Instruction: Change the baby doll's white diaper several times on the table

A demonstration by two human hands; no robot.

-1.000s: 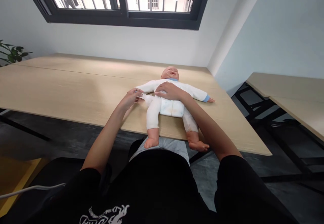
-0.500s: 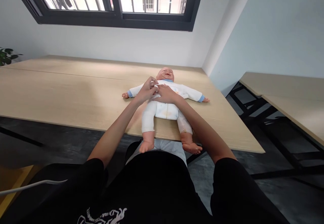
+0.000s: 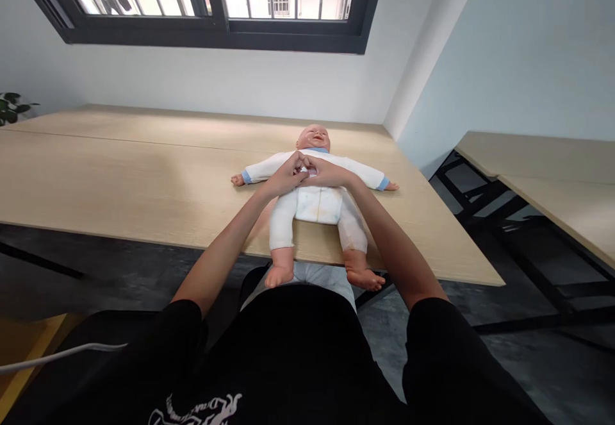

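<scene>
A baby doll (image 3: pixel 314 136) lies on its back on the table, arms spread and feet past the front edge. It wears a white long-sleeved shirt (image 3: pixel 355 167) with blue collar and cuffs, a white diaper (image 3: pixel 318 206) and whitish leg coverings. Over the doll's belly, my left hand (image 3: pixel 287 176) has its fingers curled in a pinch at the shirt front. My right hand (image 3: pixel 327 173) meets it from the other side, thumb and fingers bent around the same spot. Between them a bit of white cloth shows; the fingertips partly hide it.
The light wooden table (image 3: pixel 120 181) stretches far to the left. Behind it are a wall and a barred window (image 3: pixel 288 27). Another table (image 3: pixel 552 168) with black legs stands at right. A plant (image 3: pixel 12 108) is at far left, and a white cable (image 3: pixel 67 351) runs at lower left.
My right hand has gone from lying flat on the belly to bent fingers, turned toward my left hand. My left hand has lowered slightly, and the fingertips now meet.
</scene>
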